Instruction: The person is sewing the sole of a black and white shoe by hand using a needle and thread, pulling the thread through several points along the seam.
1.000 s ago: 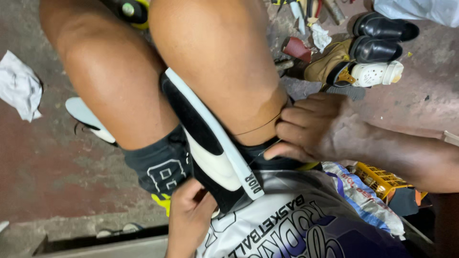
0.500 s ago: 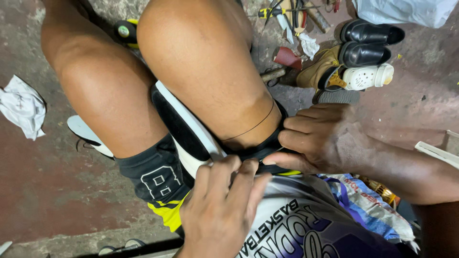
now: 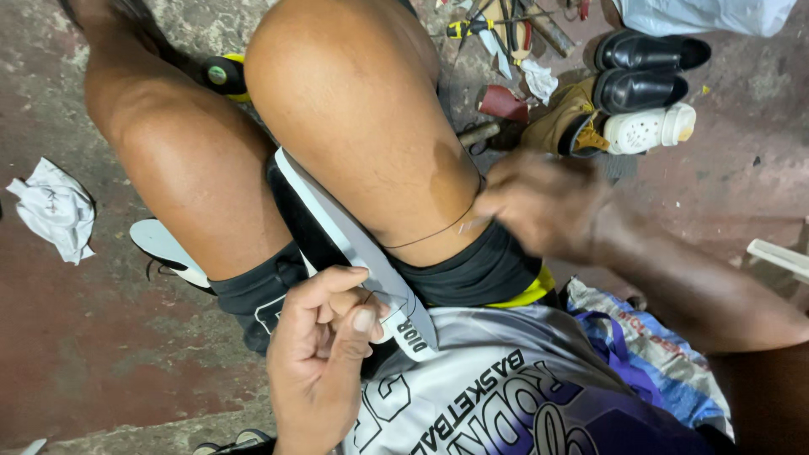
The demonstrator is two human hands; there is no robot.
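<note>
A black shoe with a white sole (image 3: 337, 232) is wedged sole-up between my two bare thighs. My left hand (image 3: 324, 345) is closed at the shoe's near end, thumb and fingers pinched against the sole edge. My right hand (image 3: 539, 206), blurred by motion, is beside my right thigh and pinches a thin dark thread (image 3: 430, 236). The thread runs taut across the thigh from the shoe to that hand. I cannot make out a needle.
On the concrete floor lie a crumpled white cloth (image 3: 55, 211), a white shoe (image 3: 164, 248) under my left leg, a pair of black shoes (image 3: 640, 67), a white clog (image 3: 653, 126), a tan boot (image 3: 565, 122) and several hand tools (image 3: 497, 25). A woven sack (image 3: 666, 354) lies at my right.
My right hand has left the shoe and moved right and up, drawing the thread tight over the thigh. My left hand came up and closed on the shoe's near end.
</note>
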